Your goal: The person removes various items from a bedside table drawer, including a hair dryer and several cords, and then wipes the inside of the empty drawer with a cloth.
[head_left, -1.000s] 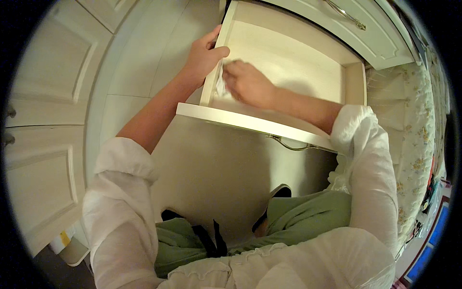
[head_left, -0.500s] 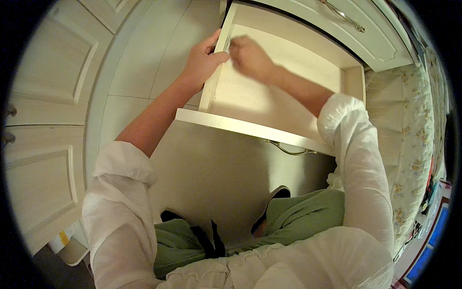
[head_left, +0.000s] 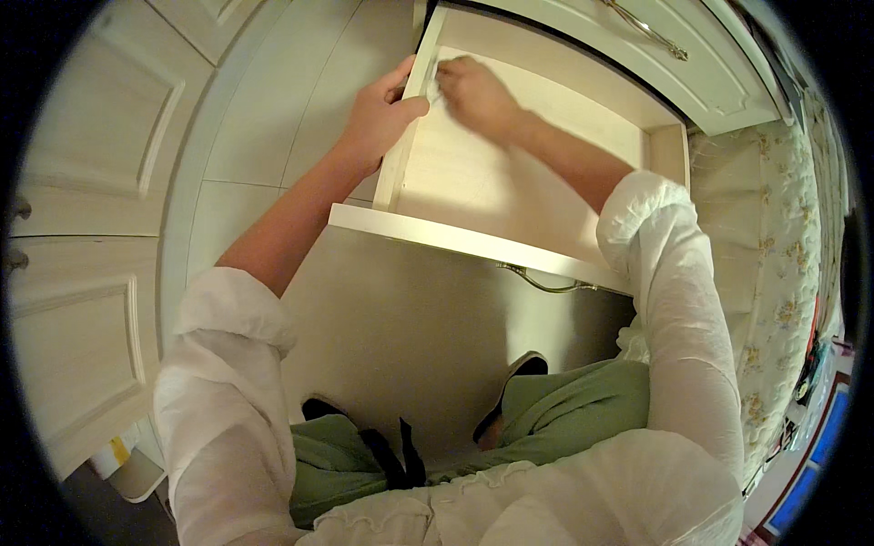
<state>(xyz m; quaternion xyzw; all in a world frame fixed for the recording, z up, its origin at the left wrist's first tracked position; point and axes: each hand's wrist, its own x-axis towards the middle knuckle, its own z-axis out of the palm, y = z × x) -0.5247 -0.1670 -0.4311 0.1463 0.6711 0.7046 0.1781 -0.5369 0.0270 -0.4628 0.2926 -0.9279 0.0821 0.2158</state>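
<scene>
A pale wooden drawer (head_left: pixel 473 240) is pulled out, its inside bare apart from my hand and what it holds. My left hand (head_left: pixel 384 114) is closed over the drawer's left side wall, thumb on the inner side and fingers outside. Inside the far left corner, my right hand (head_left: pixel 480 98) is closed on a small white wipe (head_left: pixel 434 93), pressing it against the inner face of that same wall. Only a bit of the wipe shows beside the fingers; whether it is cloth or paper I cannot tell. The right hand is slightly blurred.
Above the drawer is a cream drawer front with a metal handle (head_left: pixel 651 32). Panelled cupboard doors (head_left: pixel 82 337) stand at the left. A flowered, padded cover (head_left: pixel 774 264) lies along the right. My feet in dark shoes (head_left: pixel 523 366) are below the drawer.
My right hand has shifted slightly away from me along the inner left wall, and more of the white wipe shows. My left hand keeps its grip on the wall.
</scene>
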